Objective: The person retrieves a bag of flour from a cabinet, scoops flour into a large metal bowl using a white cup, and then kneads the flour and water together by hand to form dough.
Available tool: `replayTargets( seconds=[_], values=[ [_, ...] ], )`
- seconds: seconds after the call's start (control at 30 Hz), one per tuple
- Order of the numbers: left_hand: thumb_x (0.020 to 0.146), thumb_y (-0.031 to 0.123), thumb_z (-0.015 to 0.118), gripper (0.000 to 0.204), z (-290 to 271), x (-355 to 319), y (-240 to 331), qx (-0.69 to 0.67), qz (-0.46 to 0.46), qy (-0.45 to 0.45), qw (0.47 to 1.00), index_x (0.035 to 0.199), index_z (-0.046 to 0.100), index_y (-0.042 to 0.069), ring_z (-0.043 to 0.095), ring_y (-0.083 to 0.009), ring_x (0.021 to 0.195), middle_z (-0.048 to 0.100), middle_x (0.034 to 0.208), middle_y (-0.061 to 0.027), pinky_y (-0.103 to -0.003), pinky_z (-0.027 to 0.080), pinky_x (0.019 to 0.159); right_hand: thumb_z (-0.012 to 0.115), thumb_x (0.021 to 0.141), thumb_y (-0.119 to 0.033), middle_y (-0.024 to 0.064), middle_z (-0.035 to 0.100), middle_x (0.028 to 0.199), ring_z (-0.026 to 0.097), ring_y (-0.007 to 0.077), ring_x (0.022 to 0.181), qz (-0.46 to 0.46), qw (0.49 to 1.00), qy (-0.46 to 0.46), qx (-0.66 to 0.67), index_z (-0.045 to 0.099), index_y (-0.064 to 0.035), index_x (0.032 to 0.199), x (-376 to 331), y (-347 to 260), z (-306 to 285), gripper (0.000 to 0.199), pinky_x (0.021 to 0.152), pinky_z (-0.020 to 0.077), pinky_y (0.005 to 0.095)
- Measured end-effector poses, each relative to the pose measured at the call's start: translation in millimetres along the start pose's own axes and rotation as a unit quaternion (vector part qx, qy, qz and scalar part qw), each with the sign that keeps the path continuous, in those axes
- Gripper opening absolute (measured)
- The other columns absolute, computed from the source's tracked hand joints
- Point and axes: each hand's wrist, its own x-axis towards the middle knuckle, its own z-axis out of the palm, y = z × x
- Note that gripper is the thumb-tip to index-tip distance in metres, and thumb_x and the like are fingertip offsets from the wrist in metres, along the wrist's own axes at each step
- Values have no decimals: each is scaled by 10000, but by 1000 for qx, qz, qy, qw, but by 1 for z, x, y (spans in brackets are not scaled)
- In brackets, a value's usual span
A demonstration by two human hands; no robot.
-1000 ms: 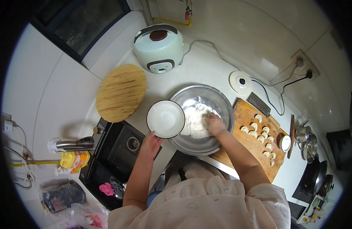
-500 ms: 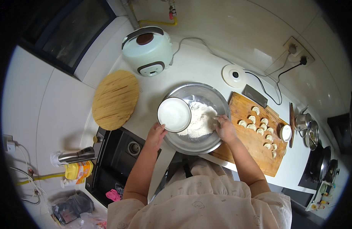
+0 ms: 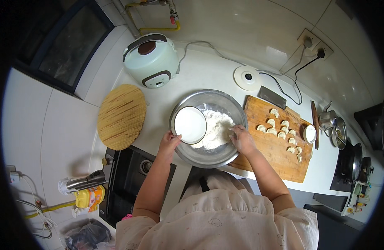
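Observation:
A wide steel basin (image 3: 192, 159) stands on the counter in front of me, with a heap of white flour (image 3: 217, 130) inside. My left hand (image 3: 170, 143) grips the lower left rim of a white bowl (image 3: 190, 125) with a dark edge, its thumb over the rim. The bowl hangs over the left part of the basin; its content is pale and hard to make out. My right hand (image 3: 243, 141) reaches over the basin's right side, fingers bent and apart, fingertips at the edge of the flour.
Right of the basin, a wooden board (image 3: 271, 160) carries several dumplings (image 3: 282, 130), a small white cup (image 3: 309, 134) and a cleaver (image 3: 272, 97). Pale green rice cooker (image 3: 154, 62), round wooden lid (image 3: 122, 116) and black sink (image 3: 127, 179) lie to the left; a stove is far right.
The whole view has shifted slightly. Both hands and the white bowl keep nearly the same places over the basin.

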Motion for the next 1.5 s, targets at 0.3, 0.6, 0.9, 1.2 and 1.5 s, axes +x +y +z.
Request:
replayTargets(
  seconds=[0.3, 0.6, 0.9, 1.2, 1.5],
  values=[
    [771, 137, 634, 435, 3, 6, 2, 41, 43, -8, 998, 1157, 464, 30, 508, -129, 946, 511, 1042, -45, -254, 416, 816, 596, 745, -75, 139, 549, 1065, 529, 319, 987, -21, 1000, -5, -3, 584, -40, 1051, 5, 0, 3, 308, 859, 436, 369],
    [838, 236, 560, 448, -12, 3, -9, -192, -12, -23, 981, 1191, 423, -2, 459, -197, 1078, 506, 1129, -95, -386, 340, 959, 591, 766, -174, 182, 510, 1156, 476, 328, 1085, 25, 993, -92, -73, 508, -13, 1154, 24, 6, 17, 428, 928, 392, 359],
    [843, 185, 557, 402, -43, -31, -3, -336, 34, 15, 941, 1165, 418, -13, 448, -230, 1102, 483, 1143, -108, -387, 339, 1011, 431, 856, -438, 235, 384, 1298, 339, 355, 1213, 86, 972, -143, -163, 371, 33, 1265, 110, 20, 109, 627, 1030, 282, 358],
    [846, 221, 550, 338, -78, -47, -33, -330, 56, 30, 942, 1104, 466, 21, 489, -188, 1062, 526, 1106, -70, -368, 377, 958, 564, 793, -250, 124, 423, 1243, 445, 330, 1086, -400, 867, -180, -235, 456, -153, 1200, 74, 9, 103, 432, 923, 407, 398],
    [850, 221, 543, 359, -71, -50, -35, -342, 57, 38, 937, 1123, 453, 6, 506, -185, 1045, 525, 1125, -89, -359, 388, 945, 552, 769, -172, 150, 352, 1329, 426, 330, 1142, -244, 924, -248, -160, 497, -96, 1130, 35, -23, 100, 373, 942, 397, 394]
  ],
)
